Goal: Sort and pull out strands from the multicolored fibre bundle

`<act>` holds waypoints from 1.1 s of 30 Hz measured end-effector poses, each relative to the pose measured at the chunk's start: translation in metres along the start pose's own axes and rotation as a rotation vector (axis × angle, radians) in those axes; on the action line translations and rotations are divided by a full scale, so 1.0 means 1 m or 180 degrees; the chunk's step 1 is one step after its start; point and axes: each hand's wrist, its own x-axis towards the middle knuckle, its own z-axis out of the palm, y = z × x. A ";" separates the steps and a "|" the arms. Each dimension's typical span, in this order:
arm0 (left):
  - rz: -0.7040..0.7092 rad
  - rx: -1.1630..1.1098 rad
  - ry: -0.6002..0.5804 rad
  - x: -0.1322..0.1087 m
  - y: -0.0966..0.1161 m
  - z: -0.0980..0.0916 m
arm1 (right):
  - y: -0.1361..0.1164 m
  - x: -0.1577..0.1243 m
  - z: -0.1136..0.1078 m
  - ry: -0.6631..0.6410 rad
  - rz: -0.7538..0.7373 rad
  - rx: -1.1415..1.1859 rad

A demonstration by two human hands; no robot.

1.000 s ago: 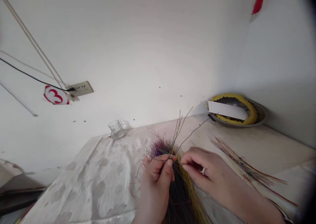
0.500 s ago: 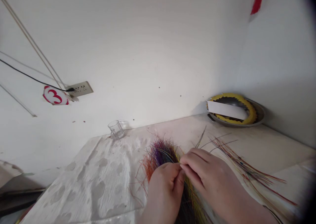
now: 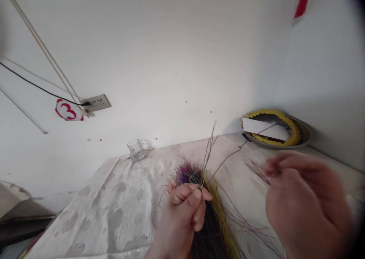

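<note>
My left hand [image 3: 186,209] pinches several thin grey and yellow strands [image 3: 207,158] between thumb and forefinger, their ends standing up. One long grey strand [image 3: 225,162] with a small kink runs from near this pinch toward the right. Below it lies a thick bundle of dyed strands [image 3: 207,228], orange, purple, black and yellow, partly covered by the hand. Off to the right, my right hand [image 3: 305,198] is raised over the table with curled fingers. Motion smears its fingertips, and I cannot make out anything in them.
A glass mug [image 3: 136,150] stands near the wall at the back. At the back right sits a metal basin [image 3: 305,135] holding a yellow ring [image 3: 295,131] and a white card [image 3: 264,128]. More loose strands [image 3: 255,167] lie behind my right hand. A wall socket [image 3: 99,102] is at left.
My right hand has moved away from the left, out to the right. The left hand has turned, and the grey strands now stand up from its pinch. The view has shifted slightly.
</note>
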 end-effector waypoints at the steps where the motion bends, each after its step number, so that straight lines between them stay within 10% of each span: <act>1: -0.0114 -0.0242 -0.0172 0.000 0.000 0.000 | 0.007 0.003 0.004 0.0019 0.0089 0.0102; 6: -0.0482 -0.0669 -0.0788 0.000 -0.006 0.000 | 0.025 0.008 0.024 -0.1950 0.0549 0.1231; 9: -0.0486 -0.0637 -0.0865 0.000 -0.007 0.000 | 0.021 0.003 0.028 -0.2427 0.0504 0.1639; 17: -0.0528 -0.0401 -0.0877 0.000 -0.009 0.000 | 0.020 0.000 0.029 -0.2888 0.0150 0.1071; 27: 0.0726 0.2339 0.0441 -0.002 -0.003 -0.001 | 0.029 0.000 0.034 -0.2404 -0.0820 -0.0182; 33: 0.1037 0.3001 0.0503 -0.003 0.005 -0.002 | 0.022 -0.003 0.034 -0.2708 -0.0717 -0.0342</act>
